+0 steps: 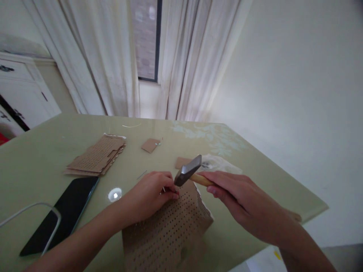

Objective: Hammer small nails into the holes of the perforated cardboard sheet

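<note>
My right hand (pixel 238 192) is wrapped round the wooden handle of a hammer (pixel 188 170). The hammer's dark metal head hangs just above the fingertips of my left hand (pixel 154 194). Those fingers are pinched together over a stack of brown cardboard (pixel 170 234) punched with rows of small holes; what they pinch is too small to make out. The stack lies at the near side of the table, its layered edge showing at the right. Whether the hammer head touches anything, I cannot tell.
Another pile of perforated cardboard (pixel 98 155) lies at the left, beside a black phone (pixel 61 215) with a white cable (pixel 53 209) across it. A small cardboard square (pixel 150 145), a clear round disc (pixel 115 194) and a crumpled plastic bag (pixel 219 163) rest on the green table (pixel 269 181).
</note>
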Available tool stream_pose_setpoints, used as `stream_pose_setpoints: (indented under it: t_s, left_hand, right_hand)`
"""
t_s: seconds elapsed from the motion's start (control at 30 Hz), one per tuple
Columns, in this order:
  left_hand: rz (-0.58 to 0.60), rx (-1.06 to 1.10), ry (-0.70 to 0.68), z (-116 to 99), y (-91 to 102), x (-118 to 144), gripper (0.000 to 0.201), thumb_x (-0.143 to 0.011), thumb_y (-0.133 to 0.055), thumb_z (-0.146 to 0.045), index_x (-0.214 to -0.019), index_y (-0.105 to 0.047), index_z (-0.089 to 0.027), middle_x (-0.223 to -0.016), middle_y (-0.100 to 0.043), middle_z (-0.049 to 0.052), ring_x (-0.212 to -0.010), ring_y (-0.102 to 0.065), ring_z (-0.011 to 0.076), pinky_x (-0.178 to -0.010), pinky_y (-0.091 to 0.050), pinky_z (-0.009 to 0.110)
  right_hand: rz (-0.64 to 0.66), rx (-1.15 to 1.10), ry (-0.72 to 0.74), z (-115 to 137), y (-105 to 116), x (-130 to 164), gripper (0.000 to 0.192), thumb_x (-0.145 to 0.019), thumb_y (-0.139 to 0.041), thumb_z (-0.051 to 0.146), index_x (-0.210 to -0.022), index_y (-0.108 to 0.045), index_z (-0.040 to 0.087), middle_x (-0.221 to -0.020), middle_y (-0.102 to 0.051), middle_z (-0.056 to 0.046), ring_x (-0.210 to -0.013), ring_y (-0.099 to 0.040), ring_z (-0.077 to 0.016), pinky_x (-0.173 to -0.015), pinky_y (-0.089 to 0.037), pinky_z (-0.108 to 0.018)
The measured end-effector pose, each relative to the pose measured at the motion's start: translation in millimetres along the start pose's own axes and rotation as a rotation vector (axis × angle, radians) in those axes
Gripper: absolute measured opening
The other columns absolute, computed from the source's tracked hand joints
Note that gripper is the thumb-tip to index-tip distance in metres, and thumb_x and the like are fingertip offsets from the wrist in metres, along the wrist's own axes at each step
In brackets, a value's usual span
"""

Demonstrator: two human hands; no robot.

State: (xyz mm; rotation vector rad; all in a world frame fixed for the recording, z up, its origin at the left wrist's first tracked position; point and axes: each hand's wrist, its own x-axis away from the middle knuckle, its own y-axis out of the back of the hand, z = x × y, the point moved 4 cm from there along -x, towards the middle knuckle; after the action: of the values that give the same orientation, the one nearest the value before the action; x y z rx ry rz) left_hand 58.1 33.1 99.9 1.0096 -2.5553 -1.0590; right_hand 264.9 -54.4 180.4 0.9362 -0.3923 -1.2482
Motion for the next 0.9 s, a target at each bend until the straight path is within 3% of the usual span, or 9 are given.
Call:
stream_pose_setpoints:
  t_s: [0.2, 0.3, 0.4, 0.67, 0.9]
  left_hand:
    - [-0.006, -0.008, -0.039, 2.5, -0.6, -0.5, 0.012, -0.09, -0.07, -0.02, -0.085, -0.081, -0.023, -0.095, -0.078, 0.003, -0.086, -0.07, 0.0215, -0.079, -0.049, 0.03]
    - [-0.012, 0.0, -0.033, 4.8, -1.5, -1.6, 0.009, -0.09, -0.073, -0.023, -0.086, -0.081, -0.023, -0.094, -0.078, 0.003, -0.085, -0.07, 0.0221, -0.078, -0.049, 0.03]
    - [-0.013, 0.001, -0.038, 4.7, -1.5, -2.7, 0.009, -0.09, -0.075, -0.025, -0.084, -0.081, -0.022, -0.092, -0.077, 0.003, -0.085, -0.07, 0.0215, -0.077, -0.049, 0.029]
    - [-0.035, -0.046, 0.006, 5.3, -1.3, -4.5, 0.011, -0.089, -0.076, -0.027, -0.09, -0.085, -0.02, -0.093, -0.081, 0.005, -0.087, -0.075, 0.0234, -0.078, -0.051, 0.031]
    - [-0.031, -0.075, 0.026, 8.6, -2.8, -6.2, 0.014, -0.09, -0.076, -0.032, -0.093, -0.086, -0.023, -0.094, -0.085, 0.006, -0.088, -0.078, 0.0259, -0.076, -0.051, 0.032]
  right_hand:
    - [-0.005, 0.211, 0.018, 10.3, -16.2, 10.0, 0.026, -0.107, -0.059, 0.032, -0.127, -0.076, 0.034, -0.111, -0.083, -0.007, -0.094, -0.077, -0.0306, -0.085, -0.056, -0.044]
    - [-0.039, 0.265, 0.024, 19.8, -11.3, 13.5, 0.031, -0.11, -0.052, 0.031, -0.133, -0.072, 0.029, -0.123, -0.081, -0.008, -0.103, -0.077, -0.0293, -0.09, -0.058, -0.043]
    - [-0.095, 0.289, 0.016, 26.7, -6.4, 14.3, 0.033, -0.111, -0.046, 0.031, -0.135, -0.068, 0.023, -0.122, -0.081, -0.009, -0.104, -0.077, -0.0267, -0.091, -0.058, -0.041]
    - [-0.13, 0.289, -0.067, -1.8, -26.0, 18.7, 0.033, -0.111, -0.046, 0.034, -0.128, -0.07, 0.019, -0.113, -0.082, -0.013, -0.099, -0.077, -0.0275, -0.091, -0.059, -0.041]
    - [-0.125, 0.326, -0.059, 15.0, -23.3, 21.9, 0.033, -0.112, -0.045, 0.032, -0.133, -0.067, 0.022, -0.124, -0.08, -0.013, -0.108, -0.077, -0.0282, -0.093, -0.059, -0.042]
